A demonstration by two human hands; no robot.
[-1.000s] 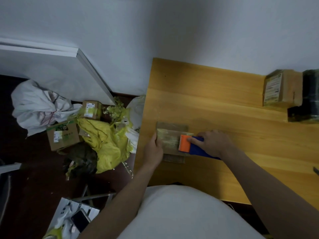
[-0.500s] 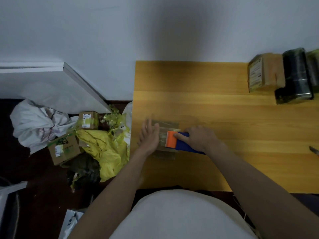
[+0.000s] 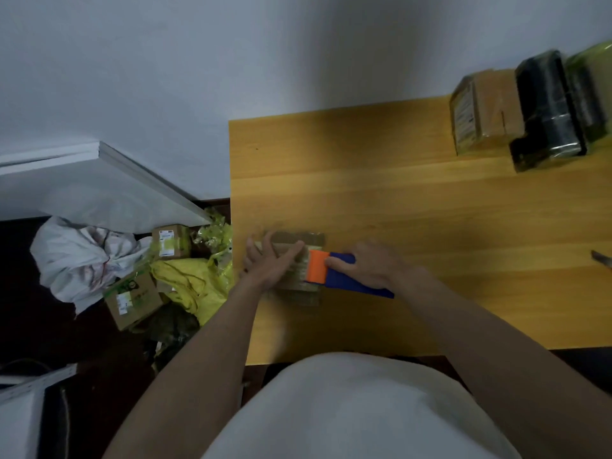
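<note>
Right hand (image 3: 374, 266) grip clamped on scraper (image 3: 347, 282), orange end pointing left; left hand (image 3: 271, 264) flat on parcel (image 3: 299, 237)

surface (image 3: 430, 210) is a warm honey-yellow wood with faint long grain stripes. flat parcel (image 3: 298, 240) is dull brown cardboard with a pale yellow-green tape band across it. tool (image 3: 341, 281) has a bright orange head and a deep blue handle. tan box (image 3: 486, 111) has a white printed label, the wrapped pack (image 3: 546, 111) is glossy black, and the bundle (image 3: 596, 77) beside it is greenish. floor (image 3: 39, 326) is near-black. white bag (image 3: 76, 256) has reddish streaks, the crumpled plastic (image 3: 188, 286) is yellow, and the small brown boxes (image 3: 170, 241) have white labels, one with green print. wall (image 3: 165, 77) is plain grey-white.
</note>
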